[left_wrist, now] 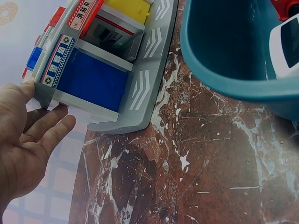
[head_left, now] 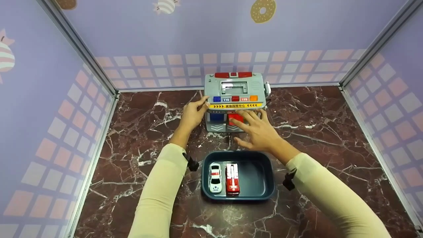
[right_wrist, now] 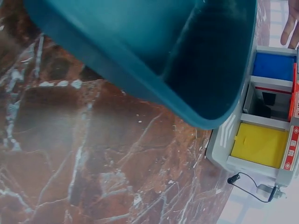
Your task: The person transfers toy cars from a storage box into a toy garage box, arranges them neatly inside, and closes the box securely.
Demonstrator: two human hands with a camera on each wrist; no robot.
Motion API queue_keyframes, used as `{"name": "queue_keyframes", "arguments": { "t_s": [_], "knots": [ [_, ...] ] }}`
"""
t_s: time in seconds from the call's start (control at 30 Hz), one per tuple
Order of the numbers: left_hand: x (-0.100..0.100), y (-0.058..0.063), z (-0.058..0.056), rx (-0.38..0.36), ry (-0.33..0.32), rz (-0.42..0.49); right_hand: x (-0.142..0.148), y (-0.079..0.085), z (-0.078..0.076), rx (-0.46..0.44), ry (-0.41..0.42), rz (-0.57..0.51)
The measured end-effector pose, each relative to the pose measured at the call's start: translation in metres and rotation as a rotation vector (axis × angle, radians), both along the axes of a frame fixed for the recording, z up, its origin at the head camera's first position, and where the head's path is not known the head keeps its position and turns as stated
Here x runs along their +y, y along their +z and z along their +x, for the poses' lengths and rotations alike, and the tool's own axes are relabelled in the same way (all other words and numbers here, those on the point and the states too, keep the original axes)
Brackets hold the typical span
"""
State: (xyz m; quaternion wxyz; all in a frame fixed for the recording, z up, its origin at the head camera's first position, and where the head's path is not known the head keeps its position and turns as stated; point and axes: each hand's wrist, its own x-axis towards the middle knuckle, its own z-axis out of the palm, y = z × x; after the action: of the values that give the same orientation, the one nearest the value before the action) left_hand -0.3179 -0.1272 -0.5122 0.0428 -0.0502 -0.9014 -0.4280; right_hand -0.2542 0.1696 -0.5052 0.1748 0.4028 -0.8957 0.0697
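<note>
Station (head_left: pixel 256 87): grey; red lights (head_left: pixel 244 74); blue door (left_wrist: pixel 91 79) lowered.
Left hand (head_left: pixel 192 115): fingers pinch station edge.
Right hand (head_left: pixel 262 134): fingers released, spread.

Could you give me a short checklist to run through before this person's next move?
1. Left hand touching the toy garage: ok, at its left edge.
2. Red door raised: ok, the middle bay stands open.
3. Blue door and yellow door down: ok.
4. Police car and fire truck in the bin: ok, side by side.
5. Right hand clear of the red door: not ok, partly over it.
6. Red door able to stand open unaided: cannot tell.
</note>
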Motion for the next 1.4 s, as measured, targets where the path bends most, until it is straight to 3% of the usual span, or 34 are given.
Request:
{"name": "queue_keyframes", "arguments": {
  "t_s": [0.7, 1.4],
  "knots": [
    [0.001, 0.001, -0.001, -0.003, 0.019, -0.027, 0.011, -0.005, 0.038, 0.013, 0.08, 0.055],
    [0.002, 0.002, 0.0, -0.002, 0.008, -0.007, 0.01, -0.026, 0.073, 0.059, 0.188, 0.112]
  ]
}}
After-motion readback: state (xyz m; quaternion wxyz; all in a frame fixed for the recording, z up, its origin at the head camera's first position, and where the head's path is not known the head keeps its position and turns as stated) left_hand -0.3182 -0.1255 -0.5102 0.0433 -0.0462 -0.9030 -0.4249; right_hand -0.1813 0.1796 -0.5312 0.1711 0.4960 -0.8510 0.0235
